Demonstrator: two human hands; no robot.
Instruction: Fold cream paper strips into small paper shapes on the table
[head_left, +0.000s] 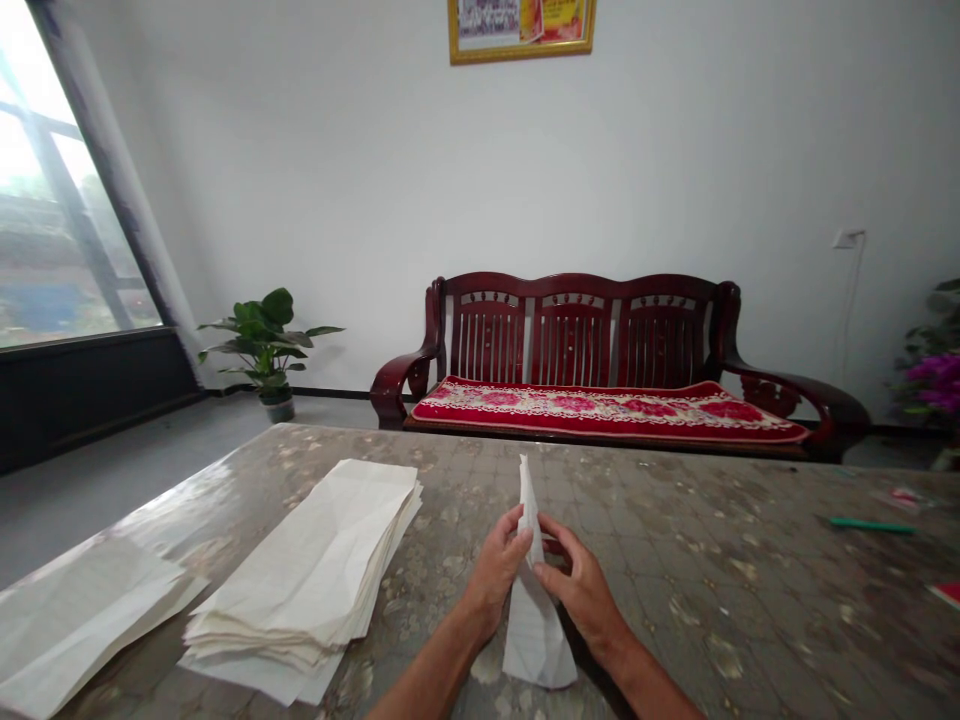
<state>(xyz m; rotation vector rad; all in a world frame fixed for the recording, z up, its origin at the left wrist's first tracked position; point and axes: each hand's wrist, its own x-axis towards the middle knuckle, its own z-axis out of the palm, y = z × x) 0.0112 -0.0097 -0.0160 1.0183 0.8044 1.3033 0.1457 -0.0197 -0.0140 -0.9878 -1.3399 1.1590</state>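
Note:
A folded white paper [534,630], narrow and pointed like a paper plane, lies on the table with its tip raised toward the sofa. My left hand [495,578] pinches its left side near the middle, fingers closed on the fold. My right hand [579,590] presses and pinches the same paper from the right, thumb and fingers against it. Both hands meet at the paper's middle, close to the table's near edge.
A stack of white sheets [315,580] lies left of my hands, with more sheets [75,610] at the far left. The patterned table [712,560] holds a green pen [870,524] at right. A wooden sofa [600,350], potted plant [264,345] and window stand beyond.

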